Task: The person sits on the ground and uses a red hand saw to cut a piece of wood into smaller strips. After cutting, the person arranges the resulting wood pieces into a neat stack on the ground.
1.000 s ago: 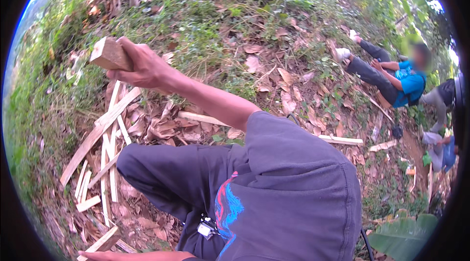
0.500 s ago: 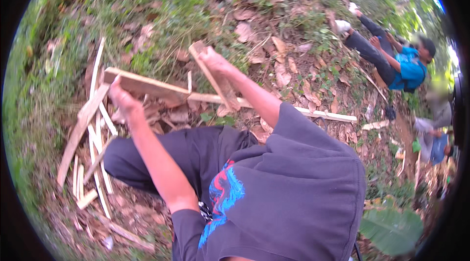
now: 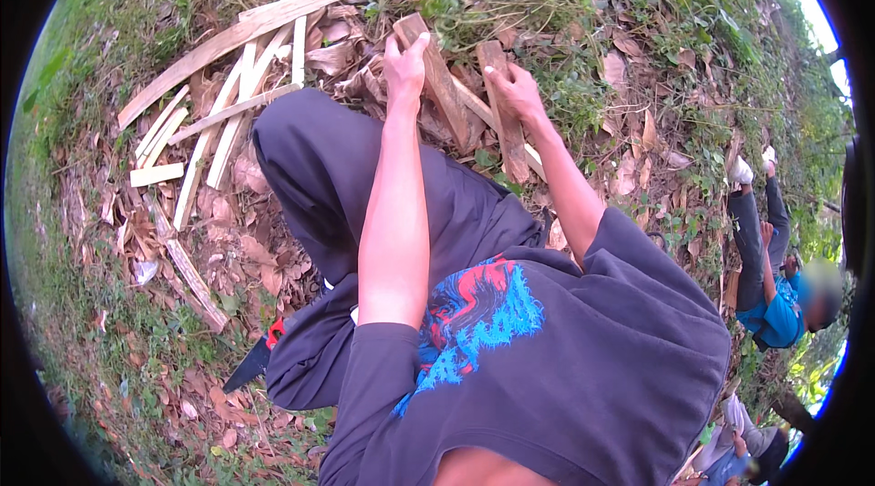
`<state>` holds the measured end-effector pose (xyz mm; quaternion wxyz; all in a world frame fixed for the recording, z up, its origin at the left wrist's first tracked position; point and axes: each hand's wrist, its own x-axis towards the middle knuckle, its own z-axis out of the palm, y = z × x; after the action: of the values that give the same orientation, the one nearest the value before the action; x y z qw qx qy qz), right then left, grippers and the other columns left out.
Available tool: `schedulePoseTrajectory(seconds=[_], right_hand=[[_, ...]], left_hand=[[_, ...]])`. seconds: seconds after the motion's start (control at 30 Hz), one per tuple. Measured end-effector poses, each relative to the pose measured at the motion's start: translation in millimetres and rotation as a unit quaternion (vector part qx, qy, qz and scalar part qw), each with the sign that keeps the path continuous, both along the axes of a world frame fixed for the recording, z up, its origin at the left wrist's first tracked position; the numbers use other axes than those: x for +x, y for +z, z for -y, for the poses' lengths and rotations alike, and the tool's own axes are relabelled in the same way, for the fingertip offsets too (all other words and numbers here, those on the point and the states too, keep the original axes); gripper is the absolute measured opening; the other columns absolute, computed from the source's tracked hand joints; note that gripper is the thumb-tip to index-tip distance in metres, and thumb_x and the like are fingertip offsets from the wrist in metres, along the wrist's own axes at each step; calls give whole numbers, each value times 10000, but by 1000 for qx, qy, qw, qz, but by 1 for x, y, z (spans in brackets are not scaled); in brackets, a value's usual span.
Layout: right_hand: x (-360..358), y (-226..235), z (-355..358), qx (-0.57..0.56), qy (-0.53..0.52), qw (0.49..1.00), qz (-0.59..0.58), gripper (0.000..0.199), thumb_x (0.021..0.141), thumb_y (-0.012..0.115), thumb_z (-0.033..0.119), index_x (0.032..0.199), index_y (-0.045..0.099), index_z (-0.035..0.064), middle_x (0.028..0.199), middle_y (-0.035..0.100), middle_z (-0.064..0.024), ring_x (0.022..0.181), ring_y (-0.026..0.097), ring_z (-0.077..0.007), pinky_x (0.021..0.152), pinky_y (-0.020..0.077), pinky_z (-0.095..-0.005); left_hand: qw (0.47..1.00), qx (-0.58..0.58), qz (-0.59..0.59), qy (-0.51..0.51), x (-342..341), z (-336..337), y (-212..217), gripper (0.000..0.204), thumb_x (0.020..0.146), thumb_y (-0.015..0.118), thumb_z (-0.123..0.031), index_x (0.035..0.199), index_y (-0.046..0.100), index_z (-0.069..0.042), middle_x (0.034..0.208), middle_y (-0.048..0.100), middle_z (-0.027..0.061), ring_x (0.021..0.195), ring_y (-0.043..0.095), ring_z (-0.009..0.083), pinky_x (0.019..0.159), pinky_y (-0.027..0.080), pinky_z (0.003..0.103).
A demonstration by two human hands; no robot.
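My left hand (image 3: 406, 71) grips the upper end of a brown wooden board (image 3: 444, 89), which slants down and to the right. In my right hand (image 3: 519, 96) is a shorter wooden plank (image 3: 504, 126), held near its top with the thumb across its face. The two pieces are side by side, a small gap between them. Behind them a thin pale wood strip (image 3: 476, 103) runs across, partly hidden by both. My bent knee in dark trousers (image 3: 319, 149) is just below my left hand.
Several cut wood strips (image 3: 246, 76) lie crisscrossed on the leafy ground at left. A saw with a red handle (image 3: 275, 333) and dark blade (image 3: 248, 366) rests by my leg. A person in a blue shirt (image 3: 775, 317) sits at far right; others are lower right.
The view has turned, so the wood pile appears higher. The board in my left hand has swung from nearly level to steeply slanted and is now closer to the right-hand plank.
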<state>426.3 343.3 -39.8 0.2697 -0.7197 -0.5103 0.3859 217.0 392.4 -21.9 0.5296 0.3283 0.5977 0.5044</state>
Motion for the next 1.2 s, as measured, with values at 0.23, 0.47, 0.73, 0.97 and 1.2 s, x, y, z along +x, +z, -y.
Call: schedulePoseTrajectory(seconds=[0.23,0.47,0.73,0.97,1.2], right_hand=[[-48,91,-47,77,0,978,-194,438,890,664,404,1046,675,-6,816,639,-11,714,561,-85,650,456,-261],[-232,242,-69,184,177,894,-369,374,964,545,358,842,682,32,684,617,-5,587,578,-103,524,460,-244],[-494,184,-9,172,337,890,-255,535,855,638,484,1029,675,-21,851,697,-175,804,669,-245,739,517,-377],[-591,19,92,141,429,883,-128,547,888,598,424,1058,619,-95,906,642,-326,946,633,-418,862,480,-473],[-562,-79,108,228,622,736,140,703,869,595,300,1401,314,-64,1242,480,-340,1083,528,-459,935,455,-491]], left_hand=[[948,198,201,149,-154,-45,107,505,810,753,-388,1163,534,-100,964,601,28,841,600,187,728,521,373],[917,262,205,222,-437,84,190,508,965,476,-489,1133,546,-15,957,620,159,831,611,297,747,528,460],[818,57,-284,497,-443,245,155,708,785,770,-303,1282,464,97,1125,595,215,986,620,305,881,501,412],[739,-189,-448,466,-449,336,16,873,736,764,-363,1365,394,117,1165,532,353,1091,543,433,988,411,455],[759,-196,-443,436,-432,347,-99,821,724,783,-326,1356,426,55,1153,507,297,1090,506,412,996,392,445]])
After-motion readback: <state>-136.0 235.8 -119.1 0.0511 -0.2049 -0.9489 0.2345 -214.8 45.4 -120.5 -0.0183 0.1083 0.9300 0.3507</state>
